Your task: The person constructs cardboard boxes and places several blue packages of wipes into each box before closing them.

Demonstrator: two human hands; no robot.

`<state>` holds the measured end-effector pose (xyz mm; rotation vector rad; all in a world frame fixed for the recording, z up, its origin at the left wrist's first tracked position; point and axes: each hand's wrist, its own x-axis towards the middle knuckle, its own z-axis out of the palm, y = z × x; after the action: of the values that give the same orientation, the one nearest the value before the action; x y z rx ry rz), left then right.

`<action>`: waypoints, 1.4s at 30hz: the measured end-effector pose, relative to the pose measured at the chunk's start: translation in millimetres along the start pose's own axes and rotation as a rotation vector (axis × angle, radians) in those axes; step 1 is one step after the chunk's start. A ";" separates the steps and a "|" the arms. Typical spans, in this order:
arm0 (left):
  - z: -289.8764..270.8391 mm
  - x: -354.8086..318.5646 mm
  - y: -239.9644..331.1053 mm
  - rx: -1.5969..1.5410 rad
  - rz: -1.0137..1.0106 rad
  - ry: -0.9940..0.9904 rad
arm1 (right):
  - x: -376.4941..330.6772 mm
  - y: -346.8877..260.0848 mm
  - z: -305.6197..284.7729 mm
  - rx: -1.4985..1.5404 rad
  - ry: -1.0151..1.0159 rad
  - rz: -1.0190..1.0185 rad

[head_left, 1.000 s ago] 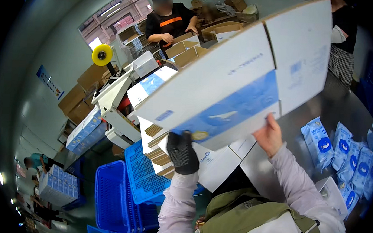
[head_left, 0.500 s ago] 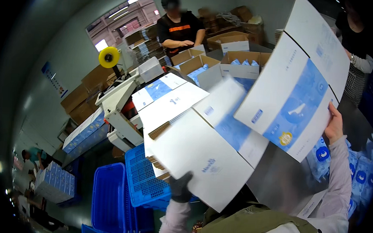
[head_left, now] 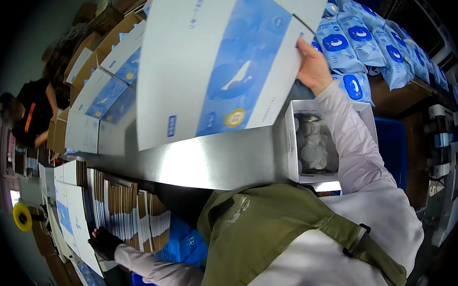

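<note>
My bare right hand (head_left: 315, 67) grips the right edge of a large carton sheet (head_left: 191, 72), white with a blue band, held tilted above the metal table (head_left: 228, 161). My left hand (head_left: 106, 244), in a dark glove with bare fingertips, is low on the left. It is at the edge of a white-and-blue flattened carton (head_left: 70, 212), beside a row of folded cartons (head_left: 125, 210) seen edge-on. Whether its fingers close on the carton edge is hard to make out.
An open white box (head_left: 294, 142) of round pale discs stands under my right forearm. Light-blue soft packs (head_left: 359, 35) are heaped at the upper right. Blue crates (head_left: 183, 242) sit below the folded cartons. Upright cartons (head_left: 103, 91) and a person in black (head_left: 37, 113) are at the left.
The view has swung to the right. My right hand still holds its carton sheet, now over the metal table. My left hand has left the blurred carton's corner and is by the folded cartons.
</note>
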<state>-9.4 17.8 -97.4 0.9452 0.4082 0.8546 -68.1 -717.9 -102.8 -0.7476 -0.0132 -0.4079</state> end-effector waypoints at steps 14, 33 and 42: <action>256.8 -198.7 55.4 0.567 1.438 -0.557 | 7.4 -31.1 209.1 -1.348 -0.459 -0.392; 216.1 -174.0 -37.6 0.444 -0.180 -0.549 | 3.3 -33.2 153.9 -1.198 -0.246 -0.101; 206.0 -148.0 -33.3 0.216 -0.087 -0.605 | 9.5 -7.4 157.9 -0.874 -0.145 -0.173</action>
<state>47.5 -219.5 -20.5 1.3186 0.0149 0.4152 -41.2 -621.5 19.9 -1.6461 -0.0372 -0.5264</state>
